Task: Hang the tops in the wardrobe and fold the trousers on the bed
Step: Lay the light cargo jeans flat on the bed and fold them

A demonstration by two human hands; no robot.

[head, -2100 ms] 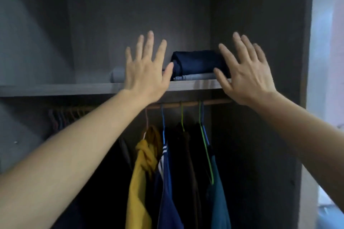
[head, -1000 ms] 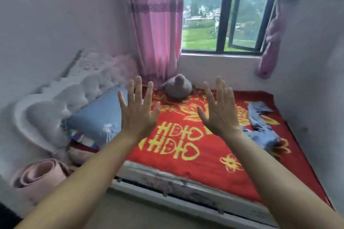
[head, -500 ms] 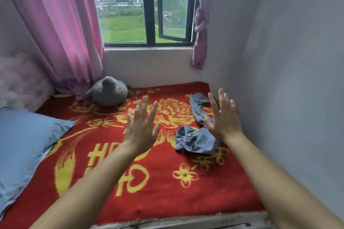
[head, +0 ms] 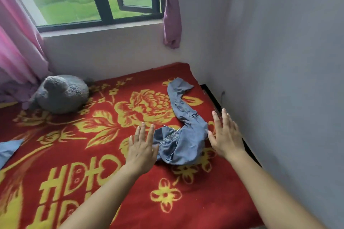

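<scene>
Trousers (head: 183,135) lie crumpled and unfolded on the bed (head: 83,154), near the wall (head: 279,80). Since half a second ago both hands have closed in: left hand (head: 142,147) and right hand (head: 226,135) flank them, fingers straight, holding nothing. Folding appears about to begin.

The single camera is riding on my head, facing forward and tilting down. It is looking closely over my left hand (head: 141,151) and right hand (head: 226,139), catching the bed (head: 74,135) under my fingers (head: 143,133), the window (head: 74,5) beyond them, the wall (head: 279,61) to their right.
</scene>
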